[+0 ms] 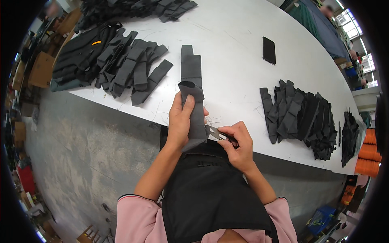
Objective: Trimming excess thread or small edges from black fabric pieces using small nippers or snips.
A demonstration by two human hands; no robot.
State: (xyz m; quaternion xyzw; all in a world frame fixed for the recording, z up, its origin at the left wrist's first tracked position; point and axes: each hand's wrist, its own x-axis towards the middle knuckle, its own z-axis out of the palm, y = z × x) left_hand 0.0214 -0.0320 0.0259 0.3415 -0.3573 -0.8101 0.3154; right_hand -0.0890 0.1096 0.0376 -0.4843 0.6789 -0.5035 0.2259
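Observation:
My left hand point(181, 119) is closed on a dark grey fabric strip point(197, 121), thumb on its face, near the table's front edge. The strip's upper end is folded into an open loop, and its lower end hangs over the edge. In my right hand point(240, 142) is a small pair of thread snips point(219, 134), gripped between thumb and fingers. Their blade tips point left and meet the strip's right edge; whether they touch the cloth I cannot tell. Just beyond my left hand, another grey strip point(191, 67) lies flat on the white table point(231, 81).
Grey strips point(137, 67) are heaped at the left beside a black bag-like piece point(87, 54). More piles of strips point(300, 115) lie at the right. A black phone point(268, 50) rests farther back. Loose threads are scattered about. Orange rolls point(368, 152) stand past the right end.

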